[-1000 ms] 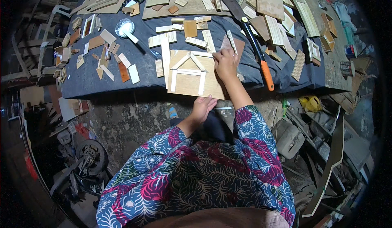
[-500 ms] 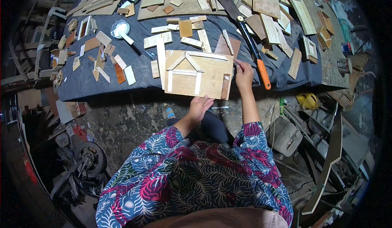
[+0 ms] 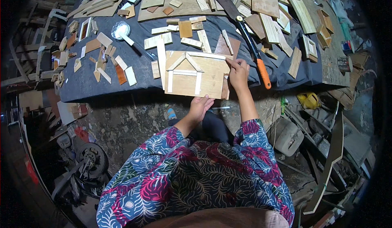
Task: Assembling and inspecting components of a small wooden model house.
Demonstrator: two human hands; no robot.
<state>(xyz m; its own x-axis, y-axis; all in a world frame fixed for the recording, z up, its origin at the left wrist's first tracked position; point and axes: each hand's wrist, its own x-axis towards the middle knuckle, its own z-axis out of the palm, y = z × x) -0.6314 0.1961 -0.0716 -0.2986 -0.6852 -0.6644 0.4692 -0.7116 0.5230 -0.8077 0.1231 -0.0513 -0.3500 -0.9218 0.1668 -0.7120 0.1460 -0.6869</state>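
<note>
Across tan panel (image 3: 211, 76): pale house-shaped strips (image 3: 184, 73)
Panel's bottom edge: left hand (image 3: 199, 108) grasping
Panel's right edge: right hand (image 3: 239, 73) touching, hold unclear

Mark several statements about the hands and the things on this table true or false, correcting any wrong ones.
1. The left hand holds the plywood board at its lower edge. True.
2. The right hand grips the orange-handled tool. False: it is at the board's upper right corner.
3. Two white strips stand below a peaked shape on the board. True.
4. The round container is right of the board. False: it is to the left.
</note>
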